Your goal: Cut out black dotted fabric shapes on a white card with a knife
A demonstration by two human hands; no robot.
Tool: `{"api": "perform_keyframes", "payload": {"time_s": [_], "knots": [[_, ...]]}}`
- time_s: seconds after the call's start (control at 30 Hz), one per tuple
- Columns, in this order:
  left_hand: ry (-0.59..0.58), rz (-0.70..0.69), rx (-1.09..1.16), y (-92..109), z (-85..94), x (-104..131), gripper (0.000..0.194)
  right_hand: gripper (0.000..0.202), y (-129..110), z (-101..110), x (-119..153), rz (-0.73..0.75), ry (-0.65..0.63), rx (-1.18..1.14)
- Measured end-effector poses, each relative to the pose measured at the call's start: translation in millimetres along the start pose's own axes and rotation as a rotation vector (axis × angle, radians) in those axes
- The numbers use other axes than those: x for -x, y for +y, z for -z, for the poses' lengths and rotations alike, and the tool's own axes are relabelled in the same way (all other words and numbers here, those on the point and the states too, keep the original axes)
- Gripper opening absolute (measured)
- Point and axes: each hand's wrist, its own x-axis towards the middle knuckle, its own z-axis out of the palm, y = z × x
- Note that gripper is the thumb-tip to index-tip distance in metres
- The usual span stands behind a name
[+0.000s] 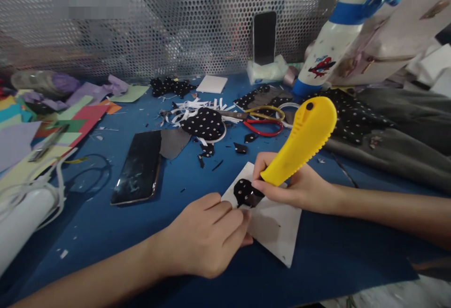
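Note:
My right hand [282,183] is closed round the lower end of a thick yellow knife handle [305,139], which tilts up to the right. The blade end points down at a small black polka-dot fabric piece [243,190] and is mostly hidden by the fingers. The fabric lies on a white square board [276,230] set cornerwise on the table. My left hand [207,233] is closed, its curled fingers pinching at the fabric's near edge and resting on the board's left side. Its fingertips are partly hidden.
A phone [137,167] lies left on the blue table [148,251]. Behind are scissors [260,122], a polka-dot fabric shape [204,124] and scraps. A bottle [331,40] and an upright phone [264,38] stand near a perforated metal panel [197,21]. Coloured papers [81,120] spread left; dark cloth [398,157] right.

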Motion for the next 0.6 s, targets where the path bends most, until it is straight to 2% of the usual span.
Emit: {"api": "perform_keyframes", "payload": {"time_s": [0.4, 0.6], "knots": [[-0.043, 0.02, 0.013, 3.1, 5.7, 1.6, 0.023, 0.015, 4.9, -1.2, 3.7, -0.046, -0.068, 0.088], [-0.038, 0.029, 0.032, 4.7, 6.2, 2.5, 0.025, 0.016, -0.9, -7.3, -2.0, -0.085, -0.096, 0.123]]}}
